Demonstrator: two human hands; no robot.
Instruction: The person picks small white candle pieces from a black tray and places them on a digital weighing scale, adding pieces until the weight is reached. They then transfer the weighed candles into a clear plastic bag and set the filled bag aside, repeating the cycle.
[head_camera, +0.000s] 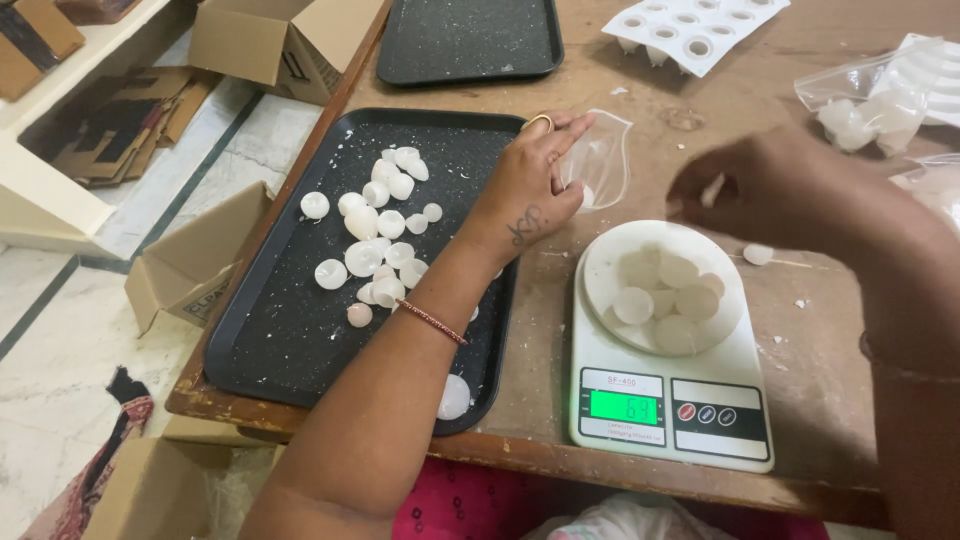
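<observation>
- Nearest to me, my left hand (525, 195) pinches the rim of a small clear plastic bag (600, 160) above the wooden table (800, 90).
- Blurred, my right hand (775, 185) pinches a small white piece (712, 190) near the bag.
- Below them, white round discs (665, 300) lie on the scale (668, 345).
- More white discs (380, 240) are scattered on the black tray (270, 330) at left.

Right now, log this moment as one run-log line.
left hand: holds clear pouch open | right hand: pinching white piece, blurred | scale: white discs on pan | black tray: more discs
</observation>
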